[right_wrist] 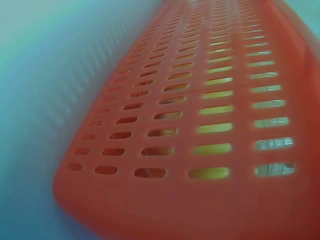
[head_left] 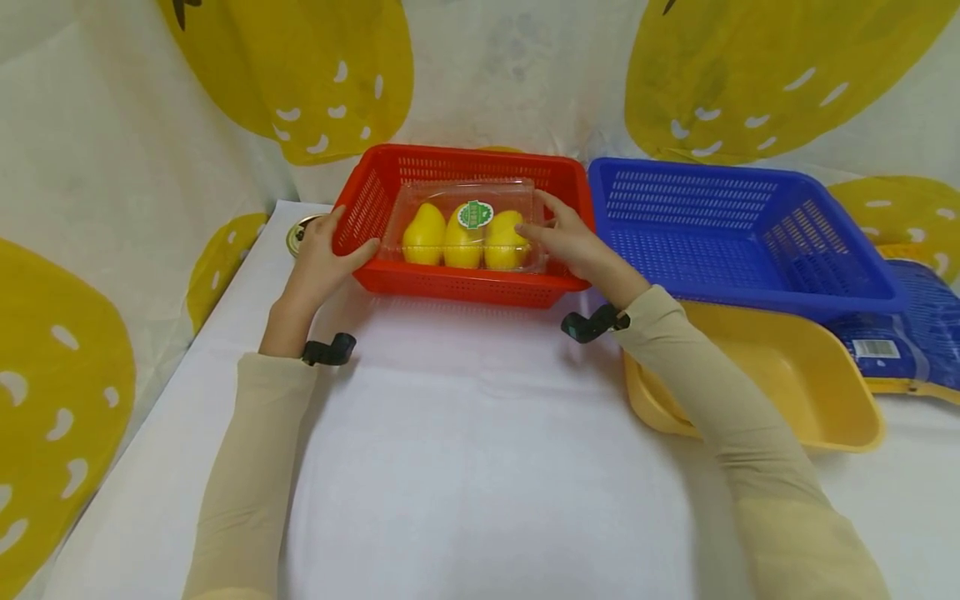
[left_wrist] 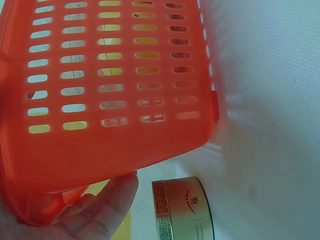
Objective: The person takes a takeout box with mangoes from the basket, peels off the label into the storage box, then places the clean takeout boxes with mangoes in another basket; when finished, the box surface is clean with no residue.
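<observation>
Lemons (head_left: 462, 237), three of them, are sitting sealed in a clear plastic clamshell box (head_left: 461, 218) with a green sticker on its lid, and that box is lying tilted inside the red slotted basket (head_left: 390, 179). The left hand (head_left: 324, 260) is gripping the red basket's left end, thumb curling over the near rim and fingers wrapping the outer wall. The right hand (head_left: 573, 242) is reaching over the basket's right rim, its fingers curling onto the right edge of the clamshell box and pressing against it. The basket is resting on the white table cover (head_left: 480, 433), towards its far edge. Just left of the basket, behind the left hand, a small gold tin (left_wrist: 183, 210) is standing on the cover. Directly to the right of the red basket, a blue slotted basket (head_left: 738, 233) is sitting beside it. A yellow plastic tub (head_left: 787, 379) is lying in front of the blue one, partly under the right forearm.
</observation>
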`<state>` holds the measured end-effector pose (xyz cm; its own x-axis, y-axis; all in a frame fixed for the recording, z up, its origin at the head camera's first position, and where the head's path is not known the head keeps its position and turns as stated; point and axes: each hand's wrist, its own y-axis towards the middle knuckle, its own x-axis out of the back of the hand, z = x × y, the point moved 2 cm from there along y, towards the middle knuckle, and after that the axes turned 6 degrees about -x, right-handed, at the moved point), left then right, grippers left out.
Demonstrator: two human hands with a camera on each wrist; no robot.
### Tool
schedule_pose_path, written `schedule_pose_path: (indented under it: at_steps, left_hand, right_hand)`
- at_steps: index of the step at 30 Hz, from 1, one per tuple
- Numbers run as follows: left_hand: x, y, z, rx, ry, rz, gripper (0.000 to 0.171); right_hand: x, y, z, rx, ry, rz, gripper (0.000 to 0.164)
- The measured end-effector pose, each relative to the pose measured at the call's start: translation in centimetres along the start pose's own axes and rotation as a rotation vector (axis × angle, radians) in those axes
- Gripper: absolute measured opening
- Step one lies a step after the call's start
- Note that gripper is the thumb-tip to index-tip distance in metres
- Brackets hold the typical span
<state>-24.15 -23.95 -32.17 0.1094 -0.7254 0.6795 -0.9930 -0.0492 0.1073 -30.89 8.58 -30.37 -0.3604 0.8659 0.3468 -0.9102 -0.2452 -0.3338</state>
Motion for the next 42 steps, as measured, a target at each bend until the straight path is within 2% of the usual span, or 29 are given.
schedule_pose_path:
  at_steps: [12,23,30,37,42]
  left_hand:
    - [-0.1,-0.1,0.1,0.011,-0.008,-0.004,0.087]
    - [-0.1,0.0,0.2,-0.008,-0.002,-0.006,0.089]
    - [-0.2,0.1,0.2,-0.003,-0.004,-0.001,0.089]
    - [-0.2,0.1,0.3,-0.003,-0.009,-0.001,0.088]
    - [0.0,0.0,0.1,-0.006,-0.014,-0.001,0.087]
  right_hand:
    - [0.1,-0.2,0.2,-0.019,0.058,-0.069,0.073]
    - [0.3,-0.4,0.5,-0.020,0.236,-0.074,0.070]
    - [0.2,-0.3,0.7,-0.012,0.232,-0.088,0.070]
    - [0.3,-0.7,1.6,-0.017,0.280,-0.085,0.070]
    - [0.6,-1.1,2.2,-0.029,0.250,-0.084,0.070]
